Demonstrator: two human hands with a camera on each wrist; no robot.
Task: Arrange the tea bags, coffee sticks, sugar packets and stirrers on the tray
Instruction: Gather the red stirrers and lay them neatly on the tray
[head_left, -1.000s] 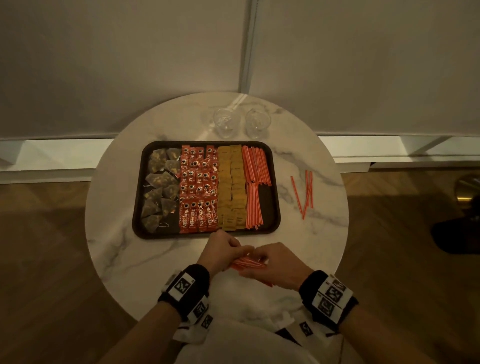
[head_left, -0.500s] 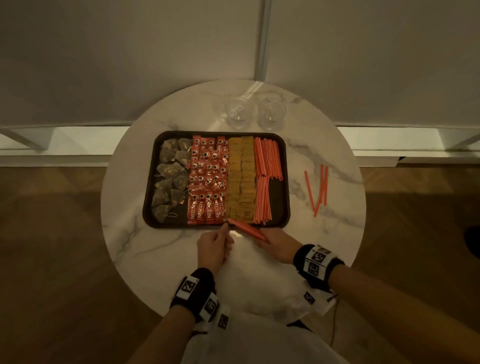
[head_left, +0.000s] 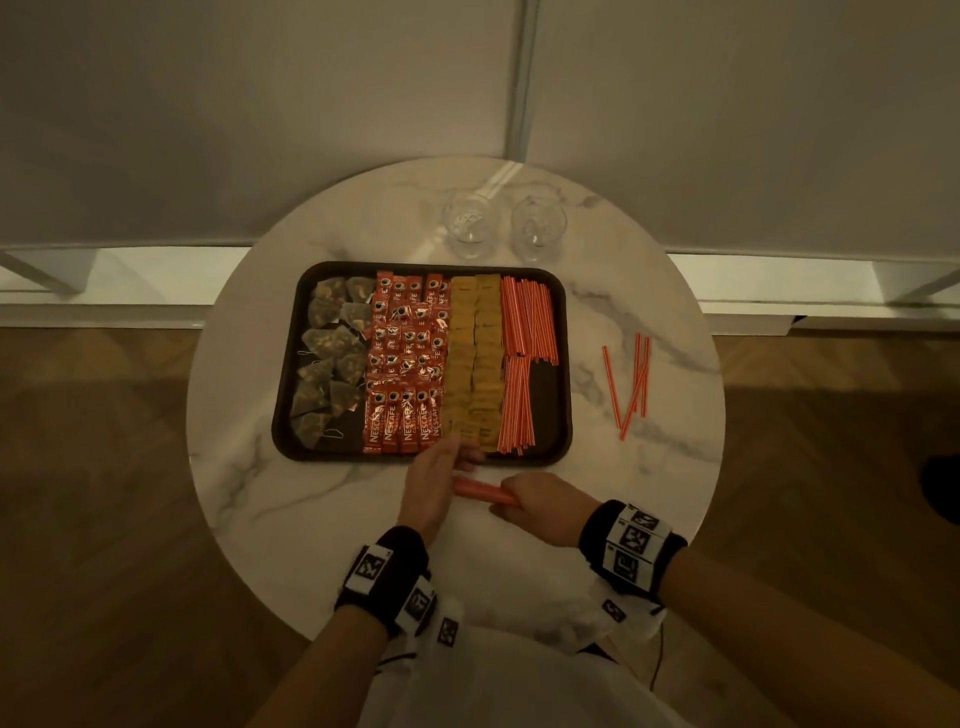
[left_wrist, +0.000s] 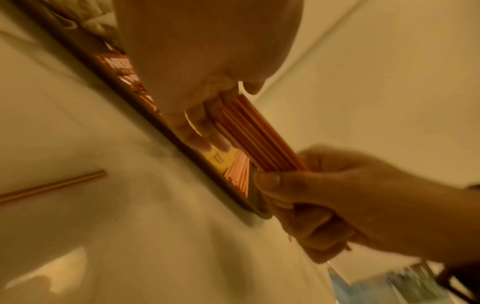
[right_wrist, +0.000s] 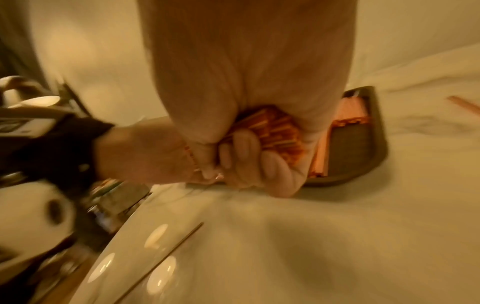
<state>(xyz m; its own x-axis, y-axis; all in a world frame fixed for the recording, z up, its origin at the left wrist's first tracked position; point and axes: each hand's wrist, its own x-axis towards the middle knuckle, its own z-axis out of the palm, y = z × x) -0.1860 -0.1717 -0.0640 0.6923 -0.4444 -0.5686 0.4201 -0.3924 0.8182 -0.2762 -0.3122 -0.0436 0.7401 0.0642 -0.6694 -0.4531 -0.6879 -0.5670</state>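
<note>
A dark tray (head_left: 291, 374) holds columns of tea bags (head_left: 330, 358), red coffee sticks (head_left: 408, 364), brown sugar packets (head_left: 475, 358) and red striped stirrers (head_left: 524, 332). Its near right corner (head_left: 545, 410) is bare. Just in front of the tray, my right hand (head_left: 524, 506) grips a bundle of stirrers (head_left: 480, 490) lying sideways. My left hand (head_left: 452, 467) stands on edge with straight fingers, and its palm presses against the bundle's left end. The left wrist view shows the bundle (left_wrist: 259, 139) running from my left palm into the right fist (left_wrist: 324, 195).
The tray sits on a round marble table (head_left: 311, 519). Several loose stirrers (head_left: 631, 384) lie on the table to the tray's right. Two clear glasses (head_left: 467, 226) (head_left: 537, 228) stand behind the tray, close to a wall. Wooden floor surrounds the table.
Both hands moved forward from the table's near side to the tray's front edge with the bundle. My left hand went from holding the bundle to pressing flat on its end.
</note>
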